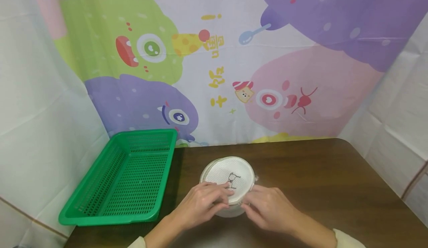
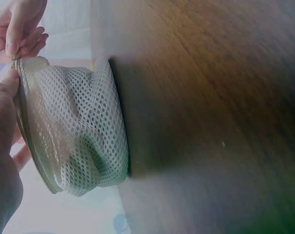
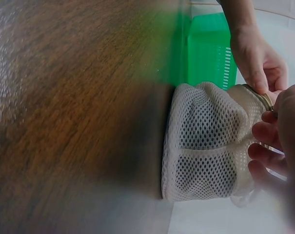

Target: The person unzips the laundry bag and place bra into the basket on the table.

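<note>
Soft, even light, with wrist views partly blurred.

Cloth-screened booth; wider premises undeterminable. Cartoon-monster curtain stands behind, plain white sheets at both sides, brown wood-grain tabletop between.

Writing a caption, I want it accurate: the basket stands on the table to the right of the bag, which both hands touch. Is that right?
No, the side is wrong: the head view shows the basket to the left of the bag. It does stand on the table, and the left hand and right hand both touch the bag.
</note>
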{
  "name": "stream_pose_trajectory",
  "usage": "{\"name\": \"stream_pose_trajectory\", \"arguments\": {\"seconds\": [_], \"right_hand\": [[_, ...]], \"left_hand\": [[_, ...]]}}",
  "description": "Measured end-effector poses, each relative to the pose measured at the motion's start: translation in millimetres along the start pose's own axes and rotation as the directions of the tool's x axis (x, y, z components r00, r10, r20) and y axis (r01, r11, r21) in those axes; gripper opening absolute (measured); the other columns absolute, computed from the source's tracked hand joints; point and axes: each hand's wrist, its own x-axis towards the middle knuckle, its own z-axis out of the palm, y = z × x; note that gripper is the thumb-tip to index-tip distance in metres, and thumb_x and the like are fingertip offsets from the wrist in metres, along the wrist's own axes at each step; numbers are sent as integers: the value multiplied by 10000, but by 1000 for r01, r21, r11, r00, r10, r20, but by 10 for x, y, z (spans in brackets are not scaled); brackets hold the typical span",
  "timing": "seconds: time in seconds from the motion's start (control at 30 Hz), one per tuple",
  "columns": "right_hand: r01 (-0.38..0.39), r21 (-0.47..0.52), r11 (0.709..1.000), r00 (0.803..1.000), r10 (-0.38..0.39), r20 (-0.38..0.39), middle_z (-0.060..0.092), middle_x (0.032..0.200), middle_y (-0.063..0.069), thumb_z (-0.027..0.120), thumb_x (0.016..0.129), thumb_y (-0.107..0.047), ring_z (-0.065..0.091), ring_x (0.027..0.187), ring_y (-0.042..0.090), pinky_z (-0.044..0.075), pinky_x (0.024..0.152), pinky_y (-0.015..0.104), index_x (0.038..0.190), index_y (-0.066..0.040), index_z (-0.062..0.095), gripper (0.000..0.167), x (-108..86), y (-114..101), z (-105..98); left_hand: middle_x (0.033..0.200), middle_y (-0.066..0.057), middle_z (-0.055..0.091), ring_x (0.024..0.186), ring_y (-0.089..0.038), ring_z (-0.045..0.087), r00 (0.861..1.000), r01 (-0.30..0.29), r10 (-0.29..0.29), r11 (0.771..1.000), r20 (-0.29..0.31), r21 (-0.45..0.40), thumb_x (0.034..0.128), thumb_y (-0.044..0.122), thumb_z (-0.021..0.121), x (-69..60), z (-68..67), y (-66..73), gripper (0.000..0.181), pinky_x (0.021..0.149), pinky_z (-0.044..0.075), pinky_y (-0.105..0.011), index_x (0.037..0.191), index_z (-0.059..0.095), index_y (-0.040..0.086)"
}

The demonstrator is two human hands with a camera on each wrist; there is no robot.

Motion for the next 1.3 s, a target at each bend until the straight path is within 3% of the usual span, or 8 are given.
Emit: {"name": "stream_pose_trajectory", "arguments": {"seconds": [0.2,0.37,0.6,0.97,1.3], "right_hand": [[-21,-4,1000,999,21,25,663,789,-145,701,1035,-216,516,713,-47,388,612,41,870,-212,688,166,9,-20,-6],[-23,6,1000,999,23,23,673,785,-141,686,1046,-216,528,711,-40,410,606,56,866,-205,686,180,28,-36,14],[10,2,1000,1000,-10,-1,672,791,-153,657,1078,-233,550,720,-39,414,609,61,871,-223,678,208,52,-51,41],[13,-7,1000,1000,-13,1,687,814,-165,707,1045,-224,558,733,-40,418,606,57,895,-233,693,151,16,-6,36],[10,-8,1000,1000,-10,3,644,788,-154,635,1102,-243,504,709,-47,370,605,41,882,-222,680,225,30,-7,-3]], "left_hand": [[1212,58,875,1227,-148,828,999,-38,39,999,-31,15,881,189,947,3,12,-22,256,1025,647,-326,980,712,209],[1205,62,876,1229,-149,828,999,-37,38,999,-37,17,885,221,953,32,23,-11,236,1032,649,-324,985,740,211],[1063,107,861,1226,-152,831,997,-60,60,998,-45,16,889,239,956,73,51,6,229,1037,647,-316,1008,764,204],[1167,67,878,1231,-149,828,997,-64,65,997,-32,43,897,244,938,48,33,-14,210,1035,650,-326,988,754,202],[1188,53,880,1231,-151,828,998,-50,51,998,-27,34,894,234,934,18,24,-43,222,1034,648,-319,974,729,204]]}}
